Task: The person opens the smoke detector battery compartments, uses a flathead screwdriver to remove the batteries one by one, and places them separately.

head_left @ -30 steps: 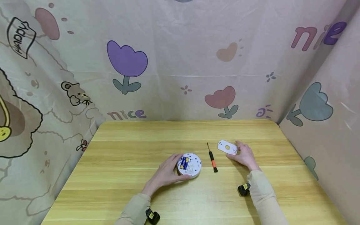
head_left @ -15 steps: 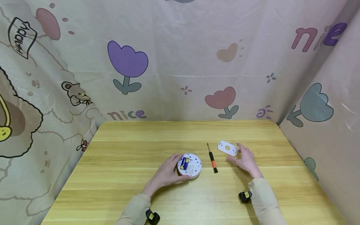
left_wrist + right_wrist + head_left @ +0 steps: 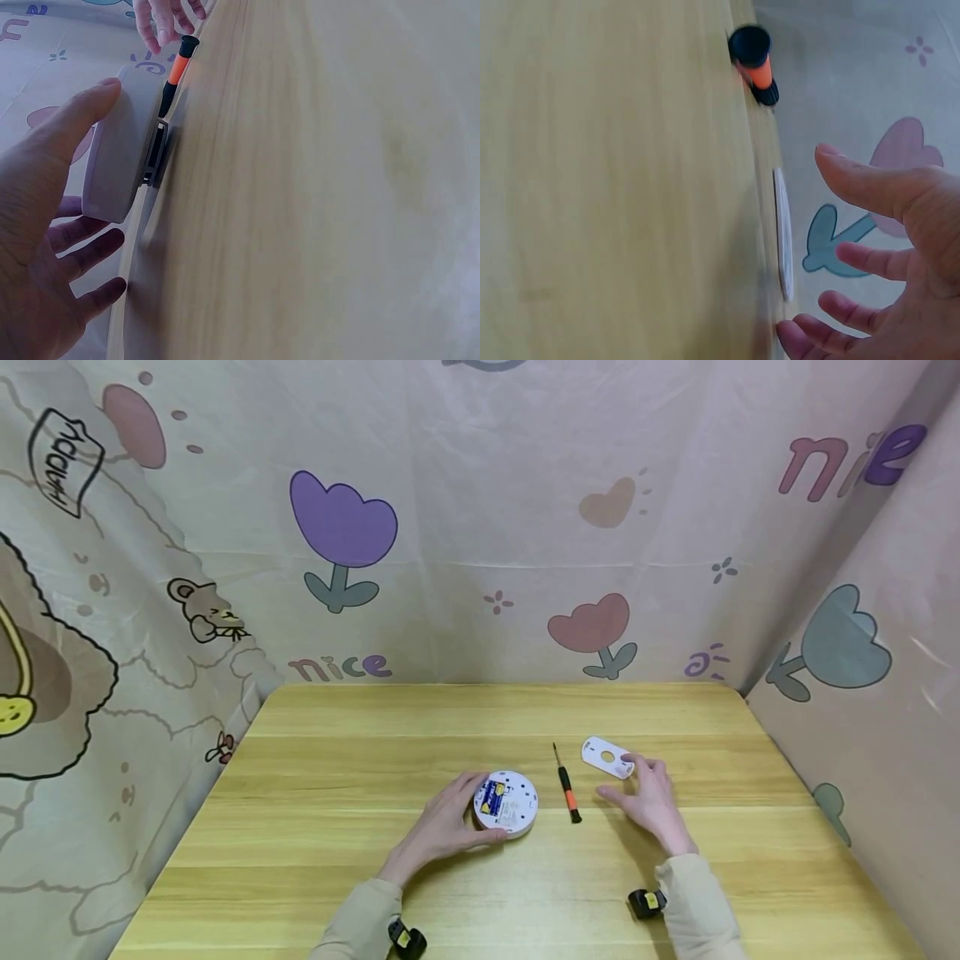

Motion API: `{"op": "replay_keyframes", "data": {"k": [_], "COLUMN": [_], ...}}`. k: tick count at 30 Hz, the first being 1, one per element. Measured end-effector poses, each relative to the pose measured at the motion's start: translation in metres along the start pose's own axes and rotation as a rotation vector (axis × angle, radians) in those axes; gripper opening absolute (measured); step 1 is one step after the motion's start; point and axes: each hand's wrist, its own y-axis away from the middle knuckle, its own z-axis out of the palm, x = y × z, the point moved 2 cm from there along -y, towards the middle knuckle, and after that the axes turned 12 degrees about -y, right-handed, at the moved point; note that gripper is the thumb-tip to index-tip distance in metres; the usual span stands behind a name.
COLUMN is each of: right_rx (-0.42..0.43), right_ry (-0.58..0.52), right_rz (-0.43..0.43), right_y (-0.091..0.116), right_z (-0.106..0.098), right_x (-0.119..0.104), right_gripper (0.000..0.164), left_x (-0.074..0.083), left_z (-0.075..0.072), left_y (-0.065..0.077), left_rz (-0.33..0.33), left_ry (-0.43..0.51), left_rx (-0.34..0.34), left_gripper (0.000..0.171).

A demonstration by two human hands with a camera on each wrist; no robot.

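Note:
My left hand (image 3: 438, 827) holds a round white smoke alarm (image 3: 517, 802) by its side, thumb at the near edge and fingers around the far edge. A blue-and-yellow battery shows in its upturned face. In the left wrist view the alarm's smooth housing (image 3: 124, 150) is seen edge-on. My right hand (image 3: 651, 797) hovers by a white oblong mounting plate (image 3: 600, 752) with a round centre hole, thumb and fingers apart. In the right wrist view the plate (image 3: 783, 232) lies flat, beyond the spread fingers. Between the hands lies a black-and-orange screwdriver (image 3: 566, 785).
The wooden table (image 3: 337, 752) runs back to a printed curtain (image 3: 465, 527), which also hangs along both sides. A small black camera (image 3: 407, 937) sits on the left wrist and another camera (image 3: 647, 903) on the right.
My right hand has drawn back from the mounting plate's right end toward me and slightly left, its fingers loosened. The left hand and smoke alarm have stayed in place.

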Motion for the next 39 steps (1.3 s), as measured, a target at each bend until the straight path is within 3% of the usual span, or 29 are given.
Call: {"op": "replay_keyframes", "data": {"k": [8, 16, 22, 30, 39], "right_rx": [-0.01, -0.09, -0.109, -0.14, -0.141], "right_ry": [0.042, 0.063, 0.112, 0.186, 0.247], "right_rz": [-0.088, -0.057, -0.035, -0.012, -0.025], "right_y": [0.003, 0.0, -0.004, -0.011, -0.017], "right_z": [0.014, 0.032, 0.042, 0.048, 0.051], "right_x": [-0.013, -0.027, -0.034, -0.039, -0.04], "right_gripper": [0.057, 0.035, 0.032, 0.046, 0.043], "left_x": [0.0, 0.0, 0.0, 0.0, -0.004], "left_z": [0.001, 0.002, 0.002, 0.002, 0.001], "left_y": [0.0, 0.0, 0.0, 0.002, 0.003], "left_rz": [0.007, 0.008, 0.003, -0.002, 0.009], "left_ry": [-0.004, -0.002, 0.0, 0.033, 0.084], "left_rx": [0.005, 0.011, 0.013, -0.012, -0.043], "left_gripper": [0.104, 0.104, 0.103, 0.104, 0.102]}}
